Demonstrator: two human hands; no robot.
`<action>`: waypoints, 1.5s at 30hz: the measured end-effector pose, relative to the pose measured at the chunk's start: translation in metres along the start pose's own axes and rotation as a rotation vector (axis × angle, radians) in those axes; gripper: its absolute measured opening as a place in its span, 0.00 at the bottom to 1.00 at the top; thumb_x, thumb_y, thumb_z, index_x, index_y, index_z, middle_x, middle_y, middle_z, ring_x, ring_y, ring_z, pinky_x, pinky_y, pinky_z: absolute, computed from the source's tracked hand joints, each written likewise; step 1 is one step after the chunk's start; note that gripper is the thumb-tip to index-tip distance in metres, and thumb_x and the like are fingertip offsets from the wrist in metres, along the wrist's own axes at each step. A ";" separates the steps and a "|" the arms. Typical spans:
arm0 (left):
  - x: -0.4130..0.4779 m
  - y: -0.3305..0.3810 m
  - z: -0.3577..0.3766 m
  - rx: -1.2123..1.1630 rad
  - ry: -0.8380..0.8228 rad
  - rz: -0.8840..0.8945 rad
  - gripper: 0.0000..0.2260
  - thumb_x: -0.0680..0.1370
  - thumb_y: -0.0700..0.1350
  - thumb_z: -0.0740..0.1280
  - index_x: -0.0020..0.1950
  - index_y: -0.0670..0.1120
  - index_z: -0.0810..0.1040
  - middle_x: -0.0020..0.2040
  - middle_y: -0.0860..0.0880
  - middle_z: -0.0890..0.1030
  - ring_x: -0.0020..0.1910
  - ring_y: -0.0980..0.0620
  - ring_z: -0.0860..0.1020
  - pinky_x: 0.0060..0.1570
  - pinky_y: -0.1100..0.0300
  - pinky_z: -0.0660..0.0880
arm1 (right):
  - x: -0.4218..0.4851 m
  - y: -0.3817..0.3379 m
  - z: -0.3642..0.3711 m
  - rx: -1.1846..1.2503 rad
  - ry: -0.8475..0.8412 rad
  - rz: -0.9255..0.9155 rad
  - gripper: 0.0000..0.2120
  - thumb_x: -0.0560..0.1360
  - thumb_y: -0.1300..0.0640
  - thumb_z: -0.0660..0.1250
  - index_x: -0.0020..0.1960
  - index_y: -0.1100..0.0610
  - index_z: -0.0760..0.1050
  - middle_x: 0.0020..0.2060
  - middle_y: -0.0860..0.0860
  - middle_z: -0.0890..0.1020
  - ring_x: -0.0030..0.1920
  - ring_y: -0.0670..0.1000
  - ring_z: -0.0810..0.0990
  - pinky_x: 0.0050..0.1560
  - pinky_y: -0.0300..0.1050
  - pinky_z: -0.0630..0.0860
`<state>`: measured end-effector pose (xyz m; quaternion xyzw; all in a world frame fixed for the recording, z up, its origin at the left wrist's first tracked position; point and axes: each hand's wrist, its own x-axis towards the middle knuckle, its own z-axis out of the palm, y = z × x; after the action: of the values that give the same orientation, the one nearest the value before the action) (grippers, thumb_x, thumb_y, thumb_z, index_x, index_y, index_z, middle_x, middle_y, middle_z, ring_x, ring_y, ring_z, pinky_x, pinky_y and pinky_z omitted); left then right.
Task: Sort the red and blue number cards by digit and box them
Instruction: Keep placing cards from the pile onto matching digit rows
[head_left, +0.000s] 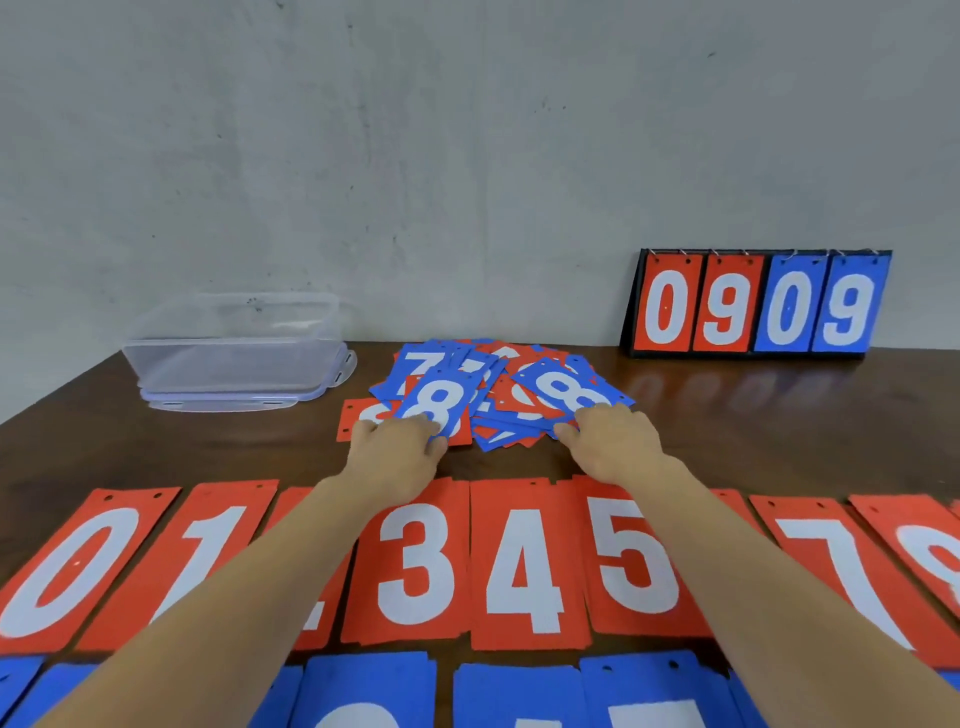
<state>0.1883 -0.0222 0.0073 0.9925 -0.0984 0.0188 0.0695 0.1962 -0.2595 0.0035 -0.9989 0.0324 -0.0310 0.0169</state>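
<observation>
Clear box (234, 343): is sitting well to the left of the left grip and beyond it, resting on its lid (223, 404).
Left grip (400, 447): is closing narrow on the near edge of the upright blue 8 card (440, 401), fingers curling over the card's lower end.
Upright blue 8 card: is lying just beyond the left grip's fingers, overlapping a red card (353, 418) that is showing to the left of the grip.
Card pile (493, 387): is spreading between the two grips and beyond them, red and blue cards mixing together.
Slanted blue 8 card (569, 389): is lying on the pile's right side, its near corner sitting under the right grip's fingers.
Right grip (615, 441): is closing narrow on that near corner, fingers curling down onto it.
Scoreboard (758, 304): is standing well to the right of the right grip and beyond it, against the wall, reading 0 9 0 9.
Red row (519, 566): is lying nearer than both grips, under the forearms, running from 0 on the left to an 8 at the right edge.
Blue row (519, 696): is lying nearer again, cut off by the lower edge.
Bench (779, 421): is carrying everything.
</observation>
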 end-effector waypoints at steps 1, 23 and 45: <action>0.001 -0.001 -0.002 -0.020 0.046 -0.025 0.17 0.84 0.51 0.52 0.69 0.50 0.72 0.68 0.50 0.74 0.66 0.50 0.71 0.64 0.54 0.58 | -0.001 0.003 -0.002 0.023 0.042 0.016 0.19 0.81 0.44 0.53 0.55 0.57 0.75 0.53 0.54 0.79 0.54 0.55 0.76 0.52 0.47 0.70; 0.045 -0.023 0.001 -0.240 0.024 -0.414 0.35 0.68 0.66 0.71 0.68 0.48 0.71 0.64 0.49 0.75 0.62 0.48 0.73 0.56 0.54 0.68 | 0.048 0.009 0.003 0.333 0.059 0.429 0.40 0.65 0.36 0.73 0.68 0.55 0.64 0.64 0.58 0.67 0.65 0.57 0.67 0.62 0.50 0.67; 0.049 0.056 -0.002 -1.313 0.192 -0.287 0.06 0.74 0.41 0.73 0.47 0.39 0.80 0.51 0.42 0.83 0.50 0.46 0.82 0.44 0.56 0.80 | 0.013 0.001 -0.029 1.524 0.093 0.380 0.04 0.79 0.61 0.65 0.45 0.55 0.74 0.44 0.52 0.81 0.45 0.53 0.81 0.44 0.49 0.79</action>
<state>0.2256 -0.0860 0.0188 0.7416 0.0501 0.0336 0.6681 0.2073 -0.2621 0.0329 -0.6870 0.1732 -0.0832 0.7008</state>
